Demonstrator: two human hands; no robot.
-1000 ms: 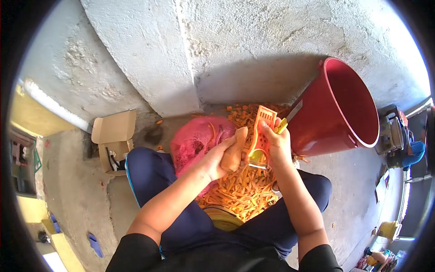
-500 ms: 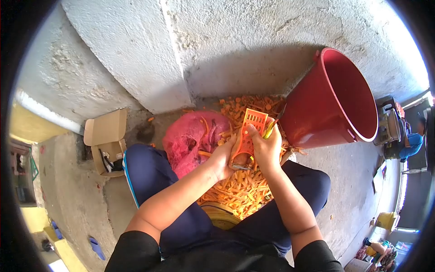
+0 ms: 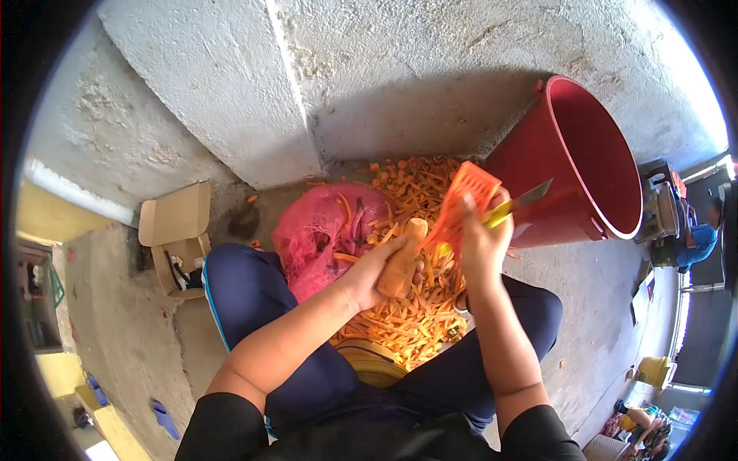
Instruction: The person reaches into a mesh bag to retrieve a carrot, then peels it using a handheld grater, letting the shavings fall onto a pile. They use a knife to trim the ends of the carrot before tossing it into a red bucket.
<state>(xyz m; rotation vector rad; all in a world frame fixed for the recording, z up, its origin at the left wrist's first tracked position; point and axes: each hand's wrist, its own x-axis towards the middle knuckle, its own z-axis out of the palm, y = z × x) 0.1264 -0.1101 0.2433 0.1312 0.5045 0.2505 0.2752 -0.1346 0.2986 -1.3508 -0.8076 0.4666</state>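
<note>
A thick, peeled-looking carrot (image 3: 401,261) is gripped in my left hand (image 3: 370,278), its far end pointing up and away from me. My right hand (image 3: 484,242) holds an orange plastic peeler (image 3: 470,188) with a slotted body, blurred by motion. Also tucked in that hand is a knife (image 3: 530,195) with a yellow handle, its blade sticking out to the right. The peeler is raised to the right of the carrot. Below both hands lies a heap of orange carrot peelings (image 3: 415,326), with a yellow container rim (image 3: 369,367) between my legs.
A large red bucket (image 3: 530,169) leans on its side at the right, near the wall. To the left are a pink mesh bag (image 3: 327,234) and an open cardboard box (image 3: 178,246). Other people, one in a blue top (image 3: 699,244), are at the far right.
The peeler and knife have moved right and up, away from the carrot, exposing it in my left hand. The knife blade now shows plainly.
</note>
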